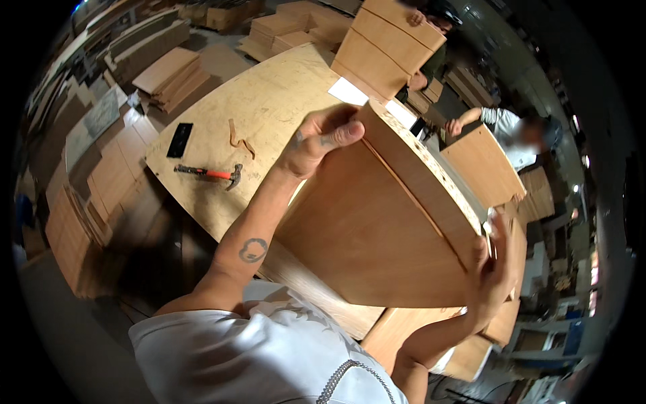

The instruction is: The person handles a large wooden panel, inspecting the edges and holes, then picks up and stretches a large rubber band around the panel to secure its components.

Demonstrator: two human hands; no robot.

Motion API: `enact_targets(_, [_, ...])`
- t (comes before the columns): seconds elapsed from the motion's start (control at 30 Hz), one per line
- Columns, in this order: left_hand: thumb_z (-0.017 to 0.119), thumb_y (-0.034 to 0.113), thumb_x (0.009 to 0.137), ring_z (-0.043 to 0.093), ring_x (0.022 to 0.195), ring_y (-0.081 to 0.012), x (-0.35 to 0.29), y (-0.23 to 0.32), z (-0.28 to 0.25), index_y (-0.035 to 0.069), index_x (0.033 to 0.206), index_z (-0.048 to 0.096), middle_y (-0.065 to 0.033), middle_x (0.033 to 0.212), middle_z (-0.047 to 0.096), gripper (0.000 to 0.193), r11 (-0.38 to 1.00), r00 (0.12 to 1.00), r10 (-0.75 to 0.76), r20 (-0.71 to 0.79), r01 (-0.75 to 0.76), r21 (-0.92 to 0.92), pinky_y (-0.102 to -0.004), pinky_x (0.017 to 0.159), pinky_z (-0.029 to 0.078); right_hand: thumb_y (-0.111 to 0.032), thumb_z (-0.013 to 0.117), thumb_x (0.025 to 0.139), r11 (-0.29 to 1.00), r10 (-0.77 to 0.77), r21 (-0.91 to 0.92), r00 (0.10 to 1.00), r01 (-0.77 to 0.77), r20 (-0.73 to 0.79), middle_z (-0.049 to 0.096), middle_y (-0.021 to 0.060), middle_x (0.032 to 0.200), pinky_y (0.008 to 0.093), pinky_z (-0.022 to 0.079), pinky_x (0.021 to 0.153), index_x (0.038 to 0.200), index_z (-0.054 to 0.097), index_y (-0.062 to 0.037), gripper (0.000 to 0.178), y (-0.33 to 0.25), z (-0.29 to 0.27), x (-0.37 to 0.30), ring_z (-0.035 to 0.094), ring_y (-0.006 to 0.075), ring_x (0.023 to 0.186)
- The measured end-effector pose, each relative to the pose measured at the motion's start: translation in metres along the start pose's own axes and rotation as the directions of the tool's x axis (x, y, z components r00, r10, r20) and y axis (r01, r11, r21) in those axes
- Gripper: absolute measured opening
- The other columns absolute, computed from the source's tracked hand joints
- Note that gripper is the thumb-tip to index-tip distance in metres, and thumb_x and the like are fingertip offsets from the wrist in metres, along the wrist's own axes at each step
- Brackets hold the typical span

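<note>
A brown wooden drawer (383, 222) stands tilted in front of me, its large thin panel facing me. A thicker board with a groove line and a rough chipboard edge runs along its top. My left hand (324, 140) is closed round the upper left corner, thumb lying over the board's end. At the lower right end, my right hand (492, 273) is curled round the board's other corner; its fingers are slightly blurred. The drawer's far side is hidden from me.
A claw hammer (212, 173), a black flat piece (180, 140) and a curled brown strip (241, 139) lie on the plywood table (269, 87). Across it, two people handle wooden panels (387, 47). Stacked boards (175, 77) stand at the left.
</note>
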State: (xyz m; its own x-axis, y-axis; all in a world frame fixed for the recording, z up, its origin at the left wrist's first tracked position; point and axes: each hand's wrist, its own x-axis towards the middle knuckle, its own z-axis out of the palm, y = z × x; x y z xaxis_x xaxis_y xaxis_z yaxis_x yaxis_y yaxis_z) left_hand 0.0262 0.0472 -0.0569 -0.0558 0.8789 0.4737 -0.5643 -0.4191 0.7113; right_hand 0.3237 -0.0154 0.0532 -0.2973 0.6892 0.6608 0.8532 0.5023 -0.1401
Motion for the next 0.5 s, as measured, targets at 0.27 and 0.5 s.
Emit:
enact_targets(0.27, [0.071,0.033,0.080,0.053,0.101,-0.0128,-0.010,-0.004,-0.008,-0.003,0.114,0.056,-0.0073,0.106,0.062,0.052,0.986,0.985,0.166,0.041,-0.165,-0.022,-0.0271,0.092,0.039,-0.036,0.043,0.095,0.963,-0.096,-0.260,0.993,0.077,-0.062,0.067,0.0145,0.097,0.0366,0.049,0.073,0.111,0.063,-0.0022,0.042,-0.009,0.011,-0.008,0.064,0.0296,0.084])
enact_targets(0.5, [0.078,0.033,0.072,0.051,0.079,-0.0087,-0.003,0.018,0.000,0.002,0.093,0.057,-0.0014,0.084,0.058,0.043,0.990,0.991,0.000,0.133,-0.019,0.141,-0.0224,0.071,0.041,-0.040,0.041,0.096,0.951,-0.133,-0.294,0.987,0.101,-0.091,0.066,0.0141,0.094,0.0350,0.045,0.064,0.109,0.063,0.0008,0.048,-0.014,0.014,-0.014,0.063,0.0269,0.077])
